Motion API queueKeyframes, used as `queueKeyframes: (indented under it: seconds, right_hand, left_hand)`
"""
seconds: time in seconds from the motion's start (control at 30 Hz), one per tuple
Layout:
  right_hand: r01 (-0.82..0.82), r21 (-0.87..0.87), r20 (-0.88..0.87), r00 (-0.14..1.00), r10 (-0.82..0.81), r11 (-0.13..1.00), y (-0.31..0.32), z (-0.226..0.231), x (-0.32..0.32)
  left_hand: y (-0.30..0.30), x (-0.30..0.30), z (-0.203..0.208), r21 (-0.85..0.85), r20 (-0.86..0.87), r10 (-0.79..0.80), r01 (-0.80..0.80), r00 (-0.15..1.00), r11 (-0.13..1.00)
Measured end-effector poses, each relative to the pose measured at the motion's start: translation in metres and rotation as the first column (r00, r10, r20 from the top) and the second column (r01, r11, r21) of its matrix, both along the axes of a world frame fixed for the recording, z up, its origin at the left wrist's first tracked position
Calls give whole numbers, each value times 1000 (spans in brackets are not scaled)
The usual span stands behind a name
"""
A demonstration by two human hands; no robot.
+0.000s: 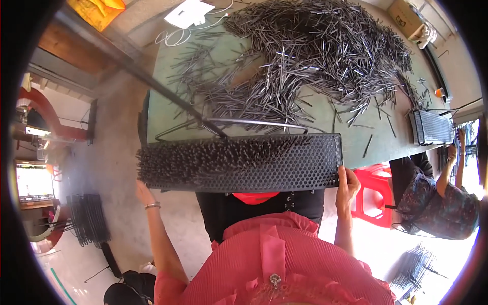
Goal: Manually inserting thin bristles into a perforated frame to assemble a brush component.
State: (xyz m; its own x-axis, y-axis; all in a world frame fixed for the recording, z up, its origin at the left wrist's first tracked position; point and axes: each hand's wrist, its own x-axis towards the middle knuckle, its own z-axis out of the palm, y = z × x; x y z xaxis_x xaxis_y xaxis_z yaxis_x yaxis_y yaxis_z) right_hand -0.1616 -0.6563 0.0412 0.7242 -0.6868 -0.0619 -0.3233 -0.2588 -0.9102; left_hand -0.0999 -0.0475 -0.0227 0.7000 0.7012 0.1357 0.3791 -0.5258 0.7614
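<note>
A long black perforated board (311, 168) lies level in front of me, at the near edge of the table. Many thin dark sticks (203, 161) stand up out of its holes across the left and middle; towards the right end the holes are bare. My right hand (347, 184) is closed on the board's right end, fingers along the edge. Under the lower left corner, my left hand (144, 193) grips the board, most of its fingers hidden behind it. Beyond the board, a big heap of loose dark sticks (325, 66) covers much of the green table (168, 114).
A dark rod (147, 79) slants down from the upper left to the board, by a thin metal bar (264, 123). A white device with a cable (188, 14) lies at the back left. To the right, another person (437, 203) works at a similar perforated board (431, 127), near a red stool (373, 193).
</note>
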Motion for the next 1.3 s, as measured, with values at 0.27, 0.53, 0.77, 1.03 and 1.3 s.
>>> queueKeyframes:
  seconds: [0.27, 0.53, 0.77, 1.03, 1.3]
  right_hand:
    - [-191, 62, -98, 976, 196, 980, -25, 2, -1]
    - [-572, -527, -113, 780, 615, 628, -94, 28, 118]
    - [-785, -620, -396, 288, 872, -22, -67, 2, 203]
    - [-559, -745, -450, 21, 893, -363, -10, -27, 239]
    - [-499, -816, -351, 28, 936, -291, 49, -44, 280]
  left_hand:
    - [16, 3, -8, -236, 45, -125, 132, 991, 963]
    - [-6, 6, 5, -171, 143, -102, 126, 984, 977]
    - [0, 2, 4, -282, 114, -72, 102, 991, 954]
    - [2, -7, -4, -157, 122, -81, 99, 989, 983]
    - [24, -22, -13, -56, 63, -141, 144, 988, 988]
